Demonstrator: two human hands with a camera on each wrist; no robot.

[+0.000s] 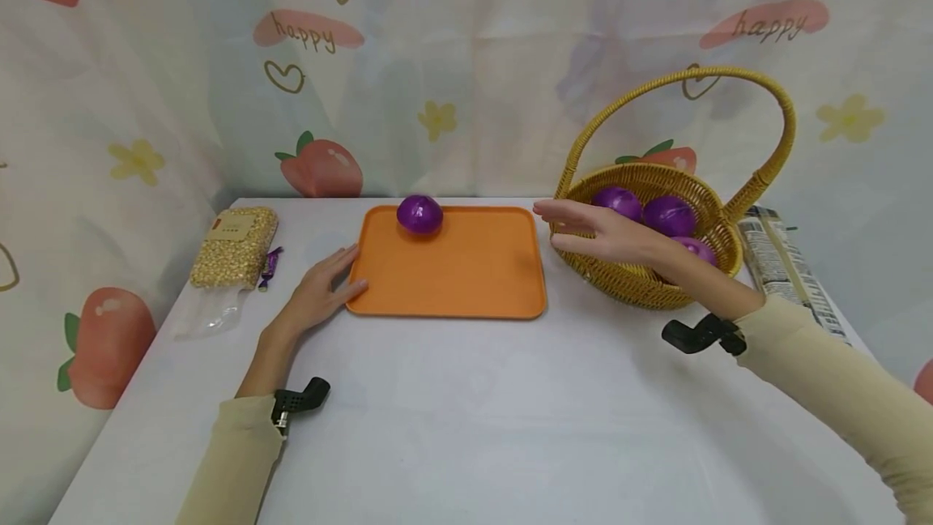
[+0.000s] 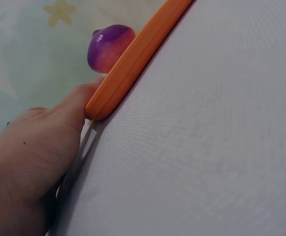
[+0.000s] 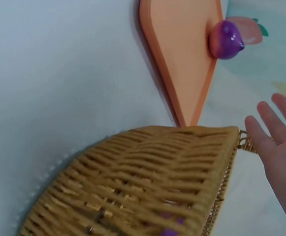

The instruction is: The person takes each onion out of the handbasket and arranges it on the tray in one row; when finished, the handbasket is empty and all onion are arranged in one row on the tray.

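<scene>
An orange tray [image 1: 452, 274] lies on the table, with a glossy purple, onion-like round thing [image 1: 419, 215] near its back left rim. Its small pointed tip shows in the right wrist view. My left hand [image 1: 317, 292] touches the tray's left edge, thumb over the rim and fingers extended along the side. To the right stands a yellow wicker basket [image 1: 627, 288] with a tall handle, holding more purple round things [image 1: 669, 216]. In front of the basket's left part, my right hand [image 1: 608, 233] is held in the air with straight fingers and nothing in it.
At the left lie a clear bag of yellowish kernels [image 1: 235, 248] and a small purple wrapped candy [image 1: 270, 268]. A printed packet [image 1: 790, 270] is behind the basket at the right. A patterned curtain [image 1: 466, 87] hangs along the table's back edge.
</scene>
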